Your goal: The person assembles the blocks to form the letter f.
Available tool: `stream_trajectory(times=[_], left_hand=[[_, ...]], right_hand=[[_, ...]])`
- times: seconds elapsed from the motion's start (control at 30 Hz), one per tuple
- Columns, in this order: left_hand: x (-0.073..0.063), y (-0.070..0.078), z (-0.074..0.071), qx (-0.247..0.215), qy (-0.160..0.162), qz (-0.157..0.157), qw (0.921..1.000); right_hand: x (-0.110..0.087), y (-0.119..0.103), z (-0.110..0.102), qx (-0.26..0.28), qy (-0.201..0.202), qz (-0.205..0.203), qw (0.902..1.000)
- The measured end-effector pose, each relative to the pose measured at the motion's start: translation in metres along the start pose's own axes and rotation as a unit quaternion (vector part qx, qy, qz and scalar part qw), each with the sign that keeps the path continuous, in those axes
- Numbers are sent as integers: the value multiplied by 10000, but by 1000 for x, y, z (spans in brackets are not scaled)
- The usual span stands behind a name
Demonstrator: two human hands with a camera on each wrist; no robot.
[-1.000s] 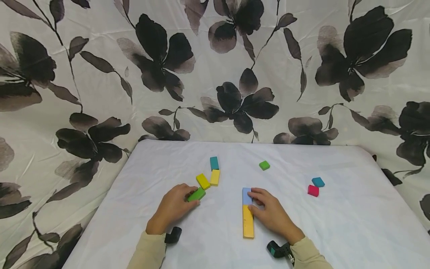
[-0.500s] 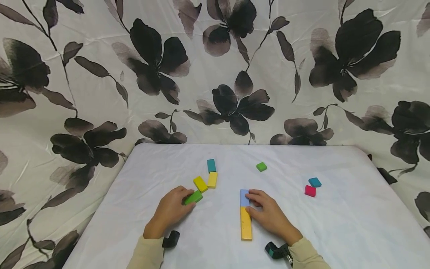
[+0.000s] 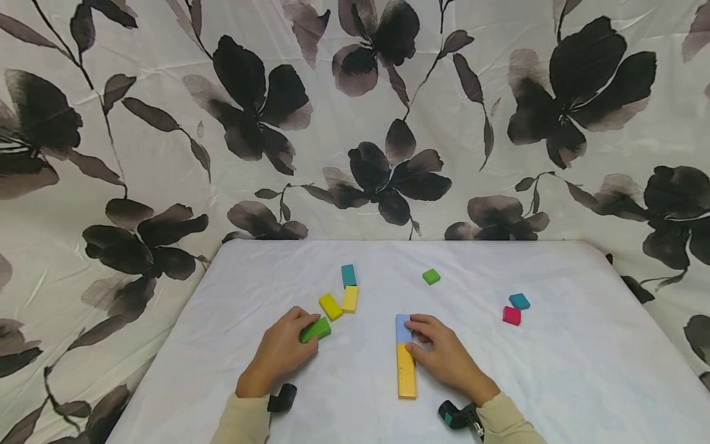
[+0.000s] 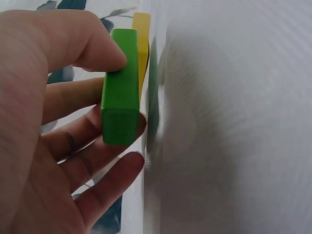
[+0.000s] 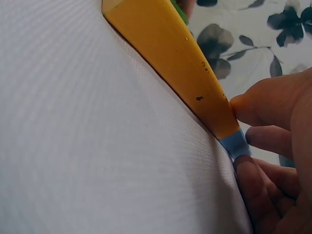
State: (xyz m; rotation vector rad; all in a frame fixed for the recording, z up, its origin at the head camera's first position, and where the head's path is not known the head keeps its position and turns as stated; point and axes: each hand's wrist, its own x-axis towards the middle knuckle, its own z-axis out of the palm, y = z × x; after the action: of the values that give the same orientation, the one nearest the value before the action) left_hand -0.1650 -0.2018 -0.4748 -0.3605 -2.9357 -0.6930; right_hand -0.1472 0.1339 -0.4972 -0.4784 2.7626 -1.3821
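Observation:
My left hand (image 3: 283, 342) pinches a green rectangular block (image 3: 315, 330) between thumb and fingers, left of the middle. In the left wrist view the thumb presses one face of the green block (image 4: 121, 87), which is turned end toward the camera. A long orange-yellow block (image 3: 407, 371) lies end to end with a light blue block (image 3: 403, 328), making one straight strip. My right hand (image 3: 446, 354) touches the strip from its right side, fingertips on the light blue block and thumb against the orange-yellow block (image 5: 170, 63) near their joint.
Two yellow blocks (image 3: 350, 300) and a teal block (image 3: 347, 275) lie just beyond the left hand. Farther back is a small green block (image 3: 431, 276). A red block (image 3: 511, 316) and a blue block (image 3: 519, 301) sit to the right on the white cloth-covered table (image 3: 554, 382).
My left hand has drawn the green block slightly toward me and left, away from the yellow block it was beside. The right hand stays at the strip. The head view has shifted a little.

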Motion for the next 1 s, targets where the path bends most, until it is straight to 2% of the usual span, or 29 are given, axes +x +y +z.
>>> stream_trajectory(times=[0.2, 0.53, 1.0], left_hand=[[0, 1, 0, -95, -6, -81, 9999], [1, 3, 1, -210, 46, 59, 9998], [2, 7, 2, -362, 112, 302, 9988]], right_hand=[[0, 2, 0, 76, -79, -22, 9999], [-1, 3, -2, 2, -16, -218, 9998], [0, 5, -2, -93, -82, -214, 9997]])
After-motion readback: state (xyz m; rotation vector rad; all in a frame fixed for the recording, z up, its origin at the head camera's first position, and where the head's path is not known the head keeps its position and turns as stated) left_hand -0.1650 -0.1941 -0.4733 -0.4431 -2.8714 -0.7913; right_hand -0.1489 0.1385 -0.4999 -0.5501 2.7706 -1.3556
